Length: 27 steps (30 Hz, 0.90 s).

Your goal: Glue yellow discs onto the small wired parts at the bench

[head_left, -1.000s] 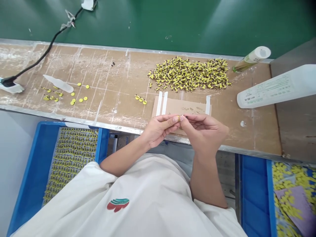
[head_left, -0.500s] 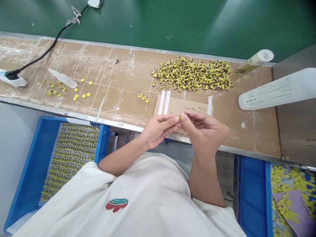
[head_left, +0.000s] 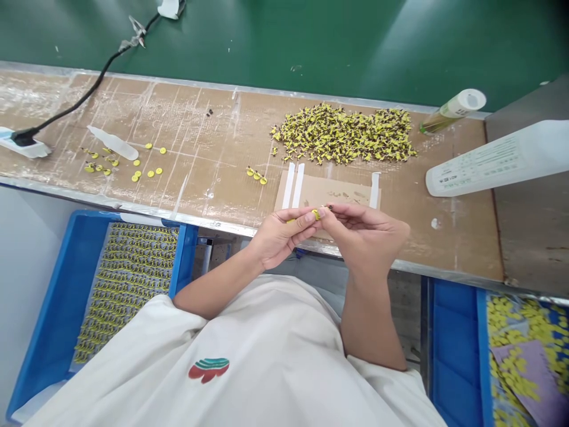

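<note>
My left hand (head_left: 281, 236) pinches a small yellow disc (head_left: 315, 214) between thumb and forefinger. A bit more yellow shows by its other fingers, too small to name. My right hand (head_left: 367, 234) meets it fingertip to fingertip and pinches a small figure with a dark tip (head_left: 329, 207), mostly covered by the fingers. Both hands hover above a taped cardboard sheet (head_left: 331, 188) at the bench's front edge. Behind it lies a heap of small yellow-and-dark figures (head_left: 344, 135). Left of the sheet stand a few figures on yellow discs (head_left: 256, 175).
A large white bottle (head_left: 484, 160) and a clear tube of thin sticks (head_left: 452, 111) are at right. Loose yellow discs (head_left: 152, 173), a pointed white bottle (head_left: 114, 143) and a black cable (head_left: 80, 102) lie left. Below are a blue crate of rowed figures (head_left: 48, 308) and another crate (head_left: 456, 350).
The yellow disc shows more clearly between my fingertips, which have moved slightly left. The whole view has shifted a little; the bench things lie as before.
</note>
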### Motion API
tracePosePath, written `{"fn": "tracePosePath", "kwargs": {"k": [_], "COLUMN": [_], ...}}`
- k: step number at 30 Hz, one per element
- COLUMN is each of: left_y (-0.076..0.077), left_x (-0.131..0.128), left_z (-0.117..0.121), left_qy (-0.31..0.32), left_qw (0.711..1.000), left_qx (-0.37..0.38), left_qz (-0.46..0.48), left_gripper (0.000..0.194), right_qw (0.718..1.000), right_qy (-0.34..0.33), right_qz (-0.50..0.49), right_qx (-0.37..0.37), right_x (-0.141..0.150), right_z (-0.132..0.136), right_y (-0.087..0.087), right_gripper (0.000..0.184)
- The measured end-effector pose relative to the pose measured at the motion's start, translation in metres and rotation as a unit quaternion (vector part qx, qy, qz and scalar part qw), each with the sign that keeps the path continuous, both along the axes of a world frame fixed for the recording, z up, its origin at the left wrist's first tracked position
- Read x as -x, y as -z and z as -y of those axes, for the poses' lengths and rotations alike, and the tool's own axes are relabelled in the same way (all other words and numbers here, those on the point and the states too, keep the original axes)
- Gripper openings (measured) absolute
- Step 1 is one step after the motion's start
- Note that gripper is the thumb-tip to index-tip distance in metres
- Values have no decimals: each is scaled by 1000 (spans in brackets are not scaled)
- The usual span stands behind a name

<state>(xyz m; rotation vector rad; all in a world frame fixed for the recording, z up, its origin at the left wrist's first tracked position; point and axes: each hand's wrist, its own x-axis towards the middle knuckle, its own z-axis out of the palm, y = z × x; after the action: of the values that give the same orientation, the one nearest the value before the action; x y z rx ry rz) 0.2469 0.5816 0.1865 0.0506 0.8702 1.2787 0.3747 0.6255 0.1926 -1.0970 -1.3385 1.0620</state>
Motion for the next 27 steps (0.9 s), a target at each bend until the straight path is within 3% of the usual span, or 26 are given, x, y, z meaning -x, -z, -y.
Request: {"fn": "tracePosePath", "kwargs": {"k": [16, 22, 27], "left_y": [7, 2, 2], "left_x": [4, 3, 4], "left_z": [0, 2, 5], "left_qy": [-3, -42, -70], "left_qw": [1000, 999, 997], "left_qx": [-11, -17, -16], "left_qz": [2, 9, 11], "left_gripper": [12, 12, 8], "right_qw": [1000, 1000, 999], "right_qy": [-12, 14, 6], "right_qz": [23, 10, -18], "right_qx": [7, -1, 37], "right_x": [6, 14, 19], "right_z": [-1, -1, 0], "right_y": [-6, -2, 1], "right_gripper": [15, 17, 22]}}
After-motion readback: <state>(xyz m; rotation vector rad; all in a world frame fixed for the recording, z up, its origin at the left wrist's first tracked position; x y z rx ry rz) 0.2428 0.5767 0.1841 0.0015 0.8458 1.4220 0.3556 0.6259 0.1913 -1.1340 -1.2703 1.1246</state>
